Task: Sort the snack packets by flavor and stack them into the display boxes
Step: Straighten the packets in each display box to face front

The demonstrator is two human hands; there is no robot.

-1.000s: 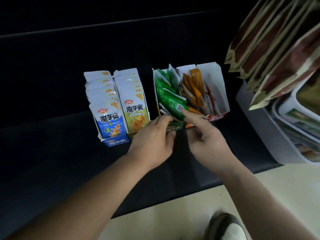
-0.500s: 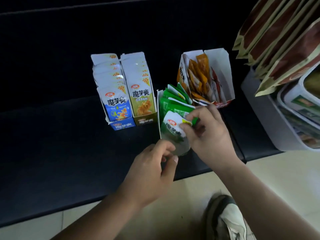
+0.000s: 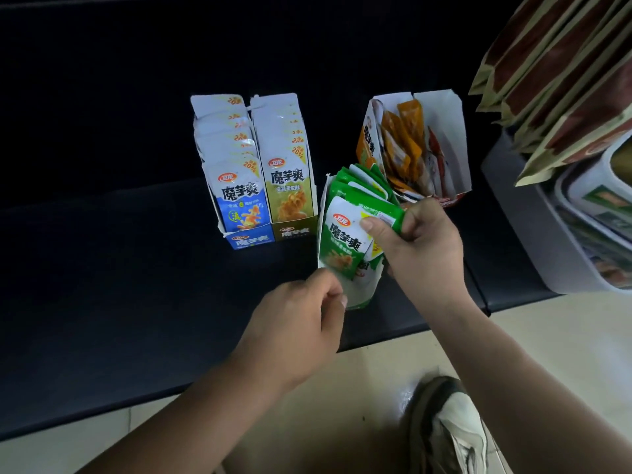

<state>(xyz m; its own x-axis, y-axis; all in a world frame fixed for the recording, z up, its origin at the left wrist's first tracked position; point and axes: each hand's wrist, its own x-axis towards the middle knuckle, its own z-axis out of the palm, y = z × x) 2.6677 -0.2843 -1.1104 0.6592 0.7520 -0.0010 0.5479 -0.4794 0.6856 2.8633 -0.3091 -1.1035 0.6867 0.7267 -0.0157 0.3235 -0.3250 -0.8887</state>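
Four open-topped display boxes stand on a dark bench (image 3: pixel 102 268). The blue box (image 3: pixel 249 239) and the olive box (image 3: pixel 294 230) stand side by side, touching, each filled with a row of upright packets of matching colour. The orange box (image 3: pixel 444 124) stands farther back and to the right; it holds orange packets (image 3: pixel 403 131) and a few red-and-white packets, all leaning loosely. The green box (image 3: pixel 359 295) stands nearest the bench edge, just to the right of the olive box and in front of the orange box. The green packets (image 3: pixel 342 241) sit inside it as a tilted stack, the front packet face-up toward the camera. The right hand (image 3: pixel 420 244) grips the upper end of this stack: the thumb lies across the front packet and the fingers are curled behind the others. The left hand (image 3: pixel 301 323) has its fingers curled, with thumb and forefinger pinching the near lower edge of the green box. Brown bags (image 3: pixel 564 73) hang at the upper right above a white bin (image 3: pixel 513 227). A shoe (image 3: pixel 451 429) rests on the pale floor (image 3: pixel 564 336) below the bench.
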